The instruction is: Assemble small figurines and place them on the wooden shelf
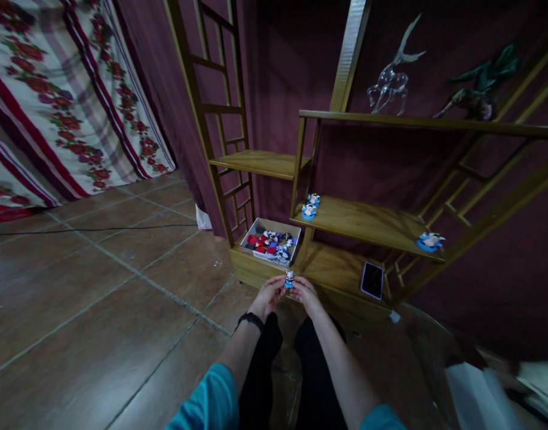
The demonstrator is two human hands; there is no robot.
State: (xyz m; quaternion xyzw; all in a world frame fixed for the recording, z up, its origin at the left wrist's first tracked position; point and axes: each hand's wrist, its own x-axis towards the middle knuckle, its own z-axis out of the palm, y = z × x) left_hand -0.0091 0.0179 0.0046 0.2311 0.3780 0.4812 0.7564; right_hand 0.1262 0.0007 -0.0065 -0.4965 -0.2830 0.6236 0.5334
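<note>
Between my two hands is a small figurine (pixel 289 279) with a pale head, a dark and white body and a blue base, held upright. My left hand (pixel 272 292), with a black band at the wrist, closes on its left side. On its right side the fingers of my right hand (pixel 304 291) close too. Just beyond my hands, a white box (pixel 296 251) holds several small red, purple, white and dark figurines. Two blue-based figurines (pixel 309 211) stand at the left end of the middle shelf, and another figurine (pixel 430 241) is at its right end.
The wooden shelf unit (pixel 367 222) fills the space ahead. A tablet-like device (pixel 372 280) leans at the lower right. On the upper shelf stand a clear deer ornament (pixel 390 83) and a dark green sculpture (pixel 480 83). A black cable (pixel 121 229) crosses the tiled floor.
</note>
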